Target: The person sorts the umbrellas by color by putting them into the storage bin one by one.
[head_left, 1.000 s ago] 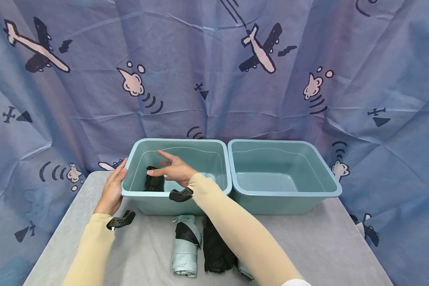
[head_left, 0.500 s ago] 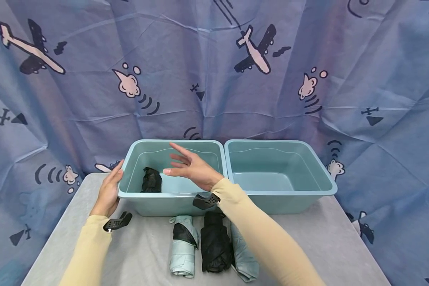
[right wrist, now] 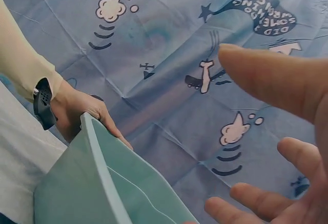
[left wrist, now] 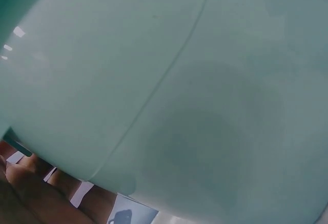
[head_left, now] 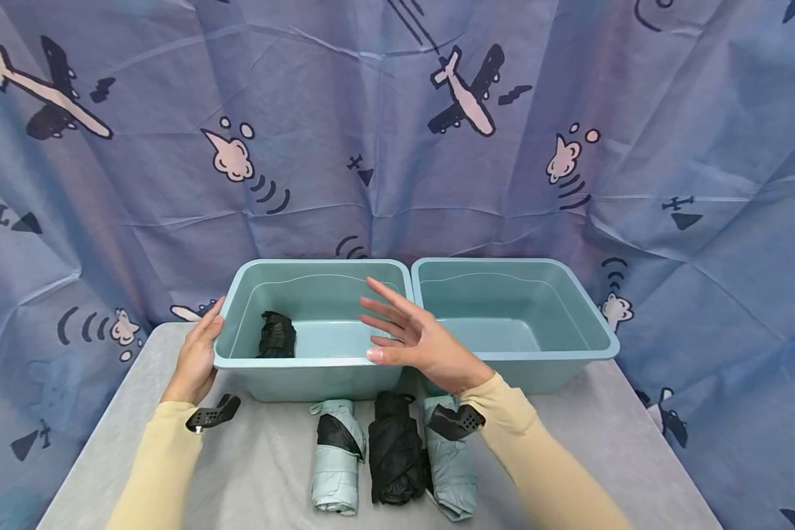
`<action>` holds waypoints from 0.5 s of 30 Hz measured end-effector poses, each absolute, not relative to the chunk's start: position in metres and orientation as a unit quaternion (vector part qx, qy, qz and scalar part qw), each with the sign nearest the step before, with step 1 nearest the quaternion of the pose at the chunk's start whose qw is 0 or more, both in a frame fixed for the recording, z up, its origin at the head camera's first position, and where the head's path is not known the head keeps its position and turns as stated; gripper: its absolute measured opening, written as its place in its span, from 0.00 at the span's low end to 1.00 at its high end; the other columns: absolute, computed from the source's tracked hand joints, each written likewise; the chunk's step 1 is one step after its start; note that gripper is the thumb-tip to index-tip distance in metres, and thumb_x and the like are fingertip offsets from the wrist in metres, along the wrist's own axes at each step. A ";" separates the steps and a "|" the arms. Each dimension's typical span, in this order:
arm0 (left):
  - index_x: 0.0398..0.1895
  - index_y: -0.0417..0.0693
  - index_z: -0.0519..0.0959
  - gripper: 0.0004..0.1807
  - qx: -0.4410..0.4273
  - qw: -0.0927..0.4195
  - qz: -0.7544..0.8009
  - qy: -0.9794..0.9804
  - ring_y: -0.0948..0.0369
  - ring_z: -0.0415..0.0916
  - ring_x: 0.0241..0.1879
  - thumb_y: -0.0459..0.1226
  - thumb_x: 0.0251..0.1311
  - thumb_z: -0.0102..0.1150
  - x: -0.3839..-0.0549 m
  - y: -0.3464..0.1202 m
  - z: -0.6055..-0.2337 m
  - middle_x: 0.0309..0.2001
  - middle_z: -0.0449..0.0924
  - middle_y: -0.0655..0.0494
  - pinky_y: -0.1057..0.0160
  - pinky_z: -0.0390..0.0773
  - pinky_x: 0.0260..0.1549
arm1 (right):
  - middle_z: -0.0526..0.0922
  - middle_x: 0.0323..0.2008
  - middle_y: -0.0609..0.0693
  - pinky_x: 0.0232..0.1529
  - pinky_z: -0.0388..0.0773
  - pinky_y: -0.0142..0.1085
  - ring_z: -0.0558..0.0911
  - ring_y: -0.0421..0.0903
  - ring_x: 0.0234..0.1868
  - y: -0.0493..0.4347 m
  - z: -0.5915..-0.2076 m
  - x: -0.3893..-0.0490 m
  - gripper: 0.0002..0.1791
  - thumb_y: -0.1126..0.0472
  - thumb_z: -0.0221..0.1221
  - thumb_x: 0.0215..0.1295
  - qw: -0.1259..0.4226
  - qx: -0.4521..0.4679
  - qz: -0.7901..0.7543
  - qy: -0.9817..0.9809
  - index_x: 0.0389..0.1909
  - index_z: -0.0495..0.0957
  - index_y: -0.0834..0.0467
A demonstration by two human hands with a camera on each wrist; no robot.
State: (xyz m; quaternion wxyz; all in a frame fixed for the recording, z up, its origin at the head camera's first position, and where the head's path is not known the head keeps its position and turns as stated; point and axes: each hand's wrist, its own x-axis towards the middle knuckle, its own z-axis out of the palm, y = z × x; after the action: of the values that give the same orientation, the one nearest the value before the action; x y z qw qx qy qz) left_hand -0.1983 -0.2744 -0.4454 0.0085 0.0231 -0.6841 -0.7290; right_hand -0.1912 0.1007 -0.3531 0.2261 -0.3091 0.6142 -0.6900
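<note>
My left hand [head_left: 197,355] lies along the outer left side of the left green plastic bin [head_left: 305,381], its fingers fairly straight against the wall near the rim. Inside that bin, at the left, is a black folded umbrella [head_left: 277,336]. My right hand [head_left: 424,342] hovers with spread fingers over the bin's right front part and holds nothing. In front of the bins lie a light blue folded umbrella [head_left: 335,471] with a black patch, a black folded umbrella [head_left: 397,456] and another light blue one, partly behind my right wrist.
The right green bin [head_left: 536,374] stands side by side with the left one. Both sit on a grey cloth-covered table [head_left: 609,449]. A blue curtain [head_left: 397,147] printed with airplanes hangs close behind.
My right hand has moved right and toward me, away from the black umbrella in the left bin. The left hand stays at the bin's side. The view has shifted slightly.
</note>
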 end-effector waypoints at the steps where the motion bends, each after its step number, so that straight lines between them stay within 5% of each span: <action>1: 0.83 0.53 0.41 0.35 0.024 0.007 -0.729 -0.684 0.52 0.52 0.73 0.52 0.81 0.34 -0.198 -0.275 -0.445 0.82 0.40 0.47 0.67 0.68 0.57 | 0.58 0.78 0.48 0.72 0.62 0.45 0.61 0.50 0.76 0.106 -0.354 -0.187 0.50 0.63 0.68 0.66 0.224 -0.310 -0.691 0.614 0.81 0.51 0.36; 8: 0.83 0.55 0.40 0.34 0.030 0.005 -0.725 -0.688 0.50 0.49 0.75 0.52 0.81 0.32 -0.197 -0.275 -0.444 0.82 0.39 0.48 0.66 0.67 0.59 | 0.53 0.80 0.52 0.73 0.59 0.46 0.55 0.55 0.78 0.144 -0.360 -0.158 0.51 0.69 0.65 0.67 0.216 -0.306 -0.695 0.613 0.82 0.46 0.43; 15: 0.83 0.57 0.40 0.33 0.029 0.000 -0.722 -0.691 0.48 0.44 0.77 0.51 0.82 0.31 -0.197 -0.273 -0.443 0.82 0.39 0.50 0.53 0.58 0.69 | 0.51 0.80 0.57 0.72 0.59 0.45 0.55 0.57 0.78 0.182 -0.376 -0.138 0.52 0.75 0.61 0.67 0.194 -0.300 -0.691 0.628 0.83 0.42 0.49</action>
State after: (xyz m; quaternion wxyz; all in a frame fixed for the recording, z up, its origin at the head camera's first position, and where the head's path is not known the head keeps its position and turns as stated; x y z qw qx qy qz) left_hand -0.1973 -0.2732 -0.4428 -0.0002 0.0294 -0.6914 -0.7219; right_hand -0.1375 0.1820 -0.3760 0.1936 -0.3001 0.6281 -0.6913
